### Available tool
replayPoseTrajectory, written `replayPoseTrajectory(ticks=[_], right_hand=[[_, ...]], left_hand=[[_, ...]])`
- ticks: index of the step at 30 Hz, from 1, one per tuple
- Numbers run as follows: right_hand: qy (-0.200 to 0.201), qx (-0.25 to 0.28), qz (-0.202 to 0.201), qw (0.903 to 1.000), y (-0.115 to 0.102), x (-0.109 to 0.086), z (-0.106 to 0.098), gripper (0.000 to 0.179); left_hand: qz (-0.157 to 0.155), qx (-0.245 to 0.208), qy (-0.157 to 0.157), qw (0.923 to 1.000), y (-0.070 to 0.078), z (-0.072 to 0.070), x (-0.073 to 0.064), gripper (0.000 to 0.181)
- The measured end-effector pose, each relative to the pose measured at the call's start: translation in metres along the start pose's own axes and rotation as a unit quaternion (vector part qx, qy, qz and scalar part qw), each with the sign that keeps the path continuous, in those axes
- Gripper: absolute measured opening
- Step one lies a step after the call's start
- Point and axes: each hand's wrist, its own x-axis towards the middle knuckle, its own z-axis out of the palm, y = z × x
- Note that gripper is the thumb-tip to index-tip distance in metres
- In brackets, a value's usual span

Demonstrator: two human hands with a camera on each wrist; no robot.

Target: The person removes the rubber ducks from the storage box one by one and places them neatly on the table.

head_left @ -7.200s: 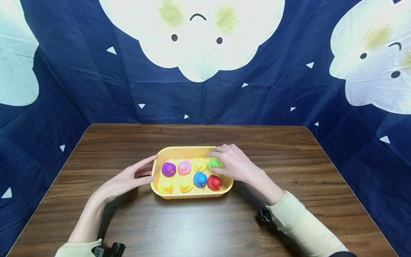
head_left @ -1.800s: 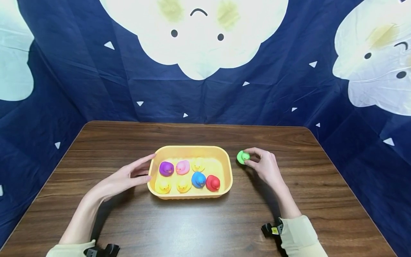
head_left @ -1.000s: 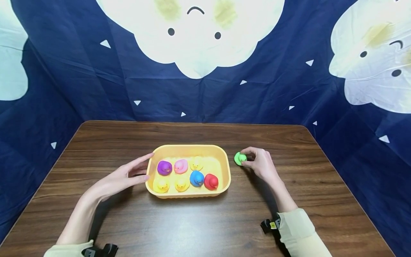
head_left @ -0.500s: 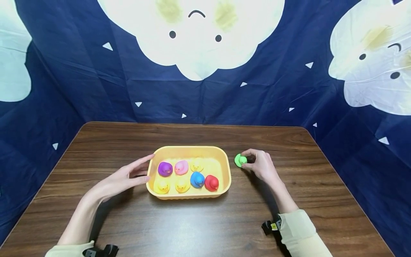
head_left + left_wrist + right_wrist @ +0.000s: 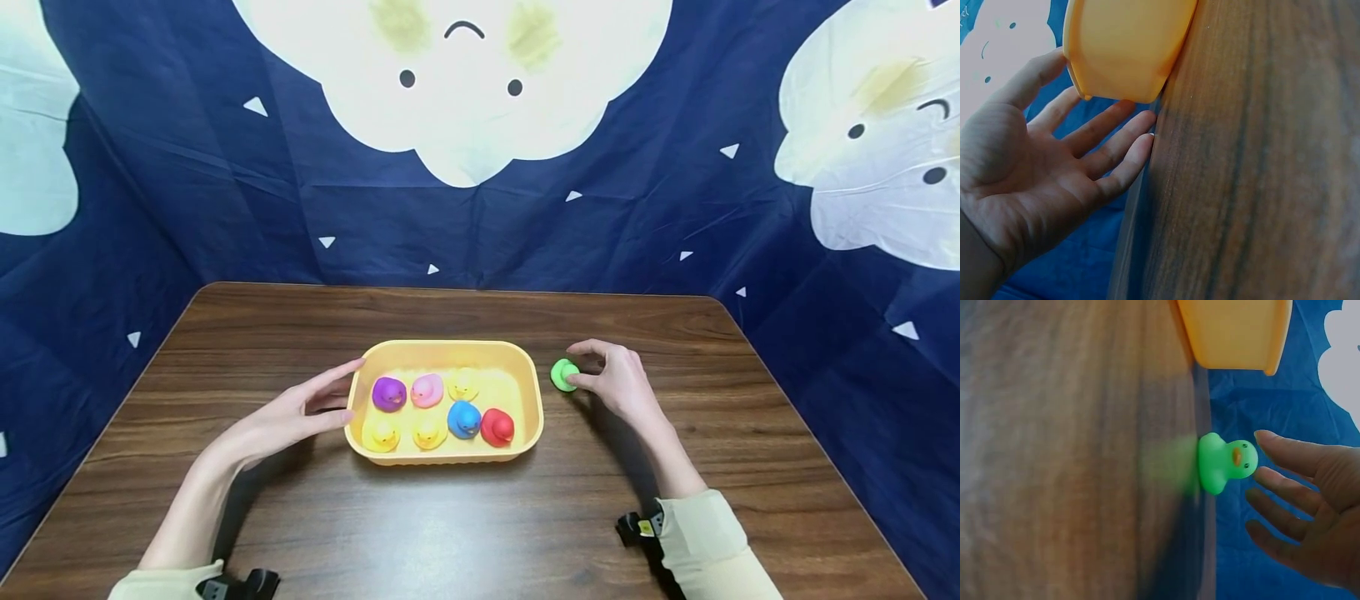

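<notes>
A small green rubber duck (image 5: 565, 375) sits on the wooden table just right of a yellow plastic tray (image 5: 442, 354). My right hand (image 5: 624, 383) is beside the duck, thumb and index finger spread apart with their tips close by its head; in the right wrist view the duck's orange beak shows. At the tray's left end, my left hand (image 5: 288, 421) rests thumb and fingertips against the rim, its fingers extended. Inside the tray are rubber ducks: a purple duck (image 5: 389, 394), a pink duck (image 5: 427, 390), a blue duck (image 5: 464, 419), a red duck (image 5: 497, 427) and three yellow ones.
The brown wooden table (image 5: 450, 533) reaches back to a dark blue cloth backdrop (image 5: 375, 217) printed with white clouds and small triangles. Both wrists wear small black cameras. The tray's walls stand higher than the ducks in it.
Over several seconds the green duck was lifted from the tray's right end and set on the table to the right. Now my right fingers have parted from it. My left hand kept its place.
</notes>
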Motion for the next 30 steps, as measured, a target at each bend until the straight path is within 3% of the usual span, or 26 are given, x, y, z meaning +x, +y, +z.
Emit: replayPoseTrajectory(ticks=[11,19,30], right_hand=[[0.032,0.011,-0.073,0.9968,-0.018,-0.001,-0.007,0.038],[-0.012,0.056,-0.125,0.9905,-0.036,-0.008,-0.006,0.043],[-0.016,0.031,-0.175,0.9839,-0.045,-0.01,0.004,0.045]], left_hand=[[-0.003,0.011,0.004,0.9999,-0.001,0.0,0.001,0.074],[-0.002,0.008,0.005,1.0,-0.001,0.0,0.001,0.074],[-0.008,0.01,0.001,0.9999,0.0,0.0,0.001,0.074]])
